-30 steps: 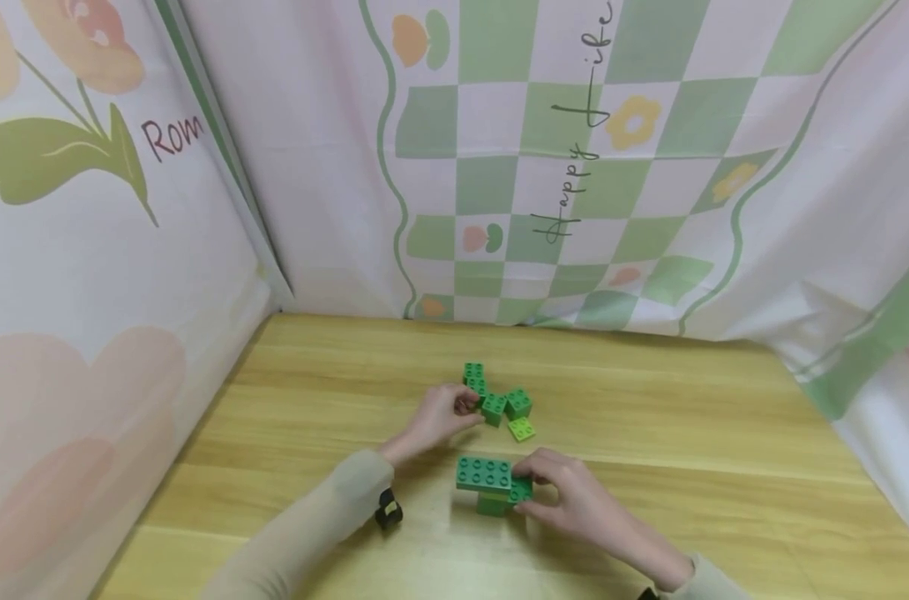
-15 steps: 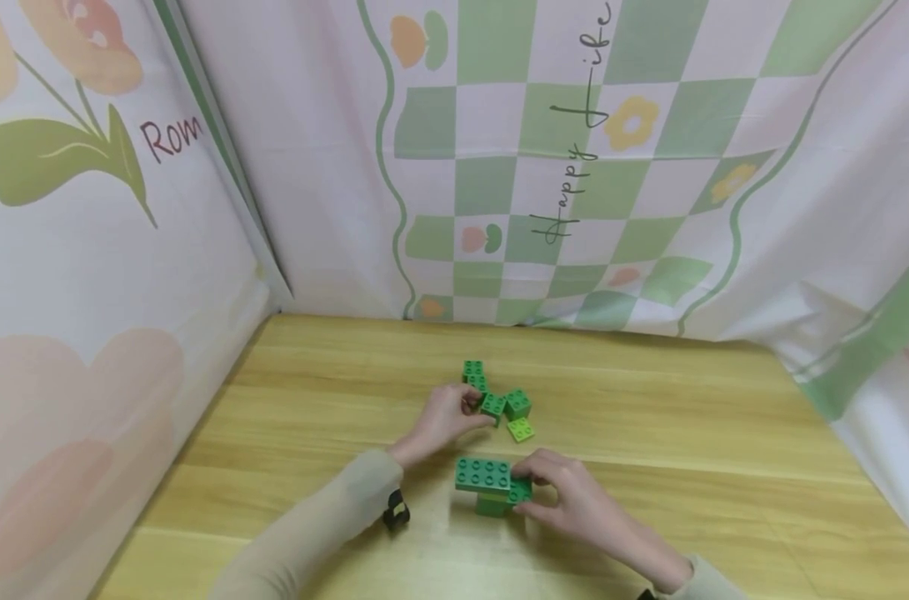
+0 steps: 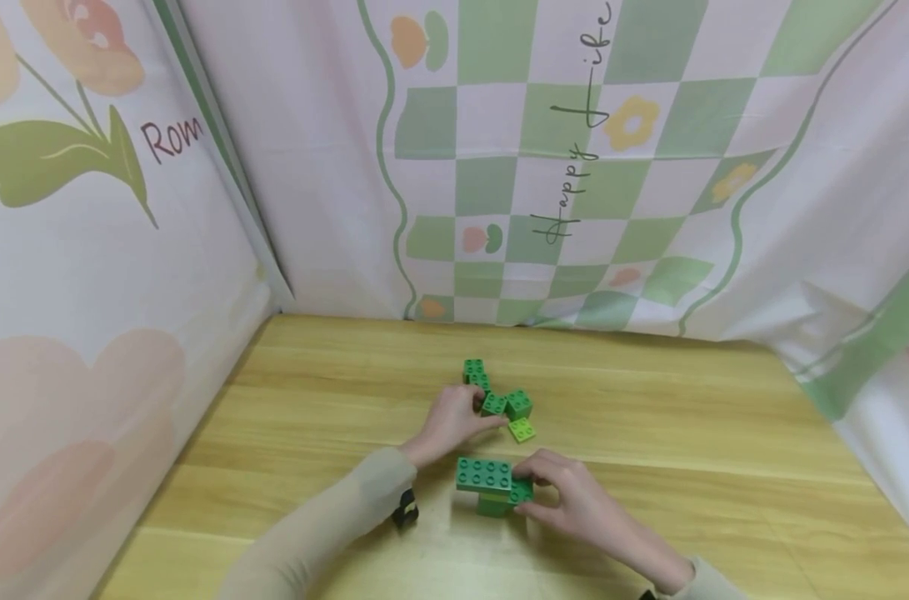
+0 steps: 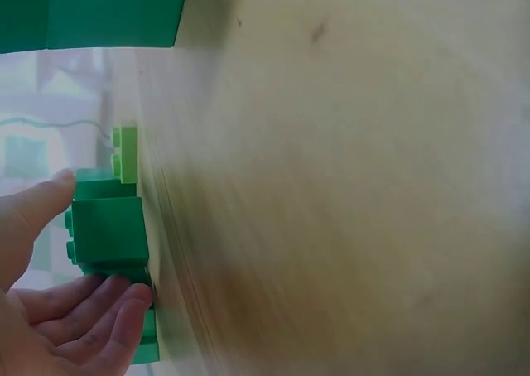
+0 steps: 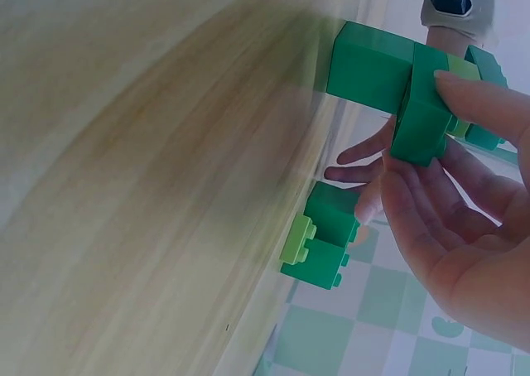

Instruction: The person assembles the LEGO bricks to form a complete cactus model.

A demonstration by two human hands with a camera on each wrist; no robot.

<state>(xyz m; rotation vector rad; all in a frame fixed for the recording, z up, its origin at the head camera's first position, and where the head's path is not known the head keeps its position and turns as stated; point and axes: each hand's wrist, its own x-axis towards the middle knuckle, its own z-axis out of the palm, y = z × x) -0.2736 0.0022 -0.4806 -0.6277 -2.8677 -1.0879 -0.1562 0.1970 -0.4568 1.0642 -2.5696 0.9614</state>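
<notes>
My right hand [image 3: 570, 492] pinches the green stack [image 3: 482, 475]; my left hand [image 3: 452, 418], parted around a green block [image 4: 112, 231], should find it light, stiff, best gripped by opposite sides.

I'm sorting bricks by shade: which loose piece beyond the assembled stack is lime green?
The flat lime-green plate, the loose piece nearest the assembled stack; the other loose bricks are thicker and darker green.

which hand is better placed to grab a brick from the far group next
The left hand, most likely: its fingers are right beside a green brick of that group. The right hand is farther away and pinches the brick stack, so it seems less free.
</notes>
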